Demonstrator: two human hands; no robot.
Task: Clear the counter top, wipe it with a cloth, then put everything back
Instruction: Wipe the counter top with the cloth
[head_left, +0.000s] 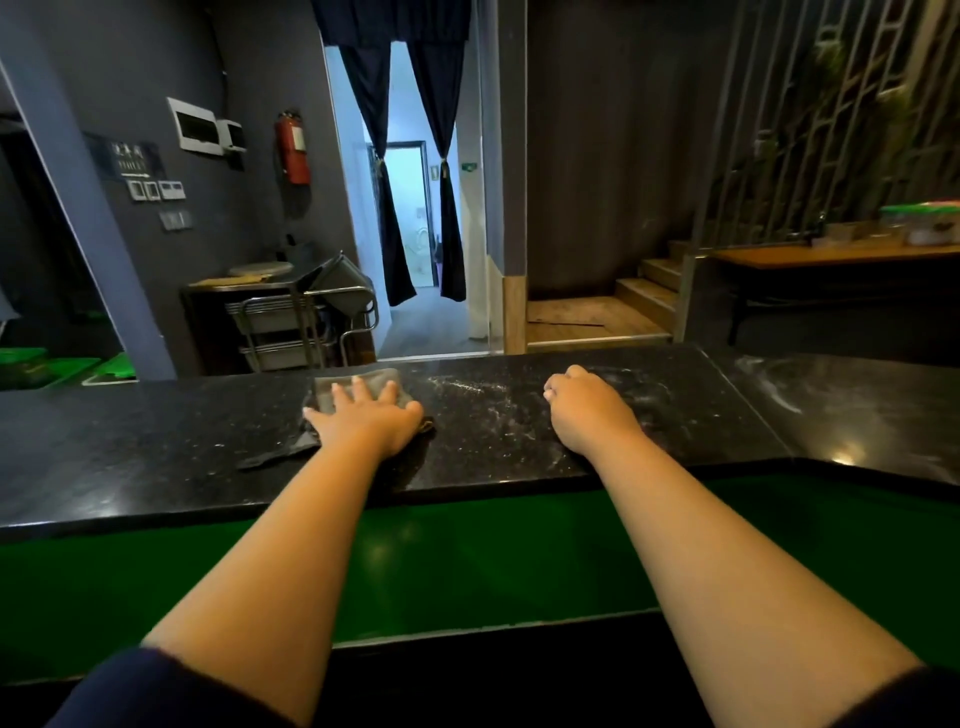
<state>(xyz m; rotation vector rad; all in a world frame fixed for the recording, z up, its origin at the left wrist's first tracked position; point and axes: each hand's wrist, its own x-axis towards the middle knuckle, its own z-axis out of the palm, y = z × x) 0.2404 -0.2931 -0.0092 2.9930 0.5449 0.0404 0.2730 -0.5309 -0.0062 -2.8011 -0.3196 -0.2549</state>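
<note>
A black speckled stone counter top (156, 457) runs across the view. A grey cloth (358, 382) lies on it left of centre. My left hand (363, 415) presses flat on the cloth with fingers spread and straight. My right hand (587, 410) rests on the counter to the right, fingers curled under, holding nothing that shows. White dusty streaks (483, 410) lie on the stone between the two hands and farther right (774, 395).
A green panel (467, 561) sits below the counter's near edge. Beyond the counter stand a metal trolley (306, 317), a curtained doorway (415, 208) and wooden steps (623, 301). A wooden table (831, 254) with containers (924, 223) is at far right.
</note>
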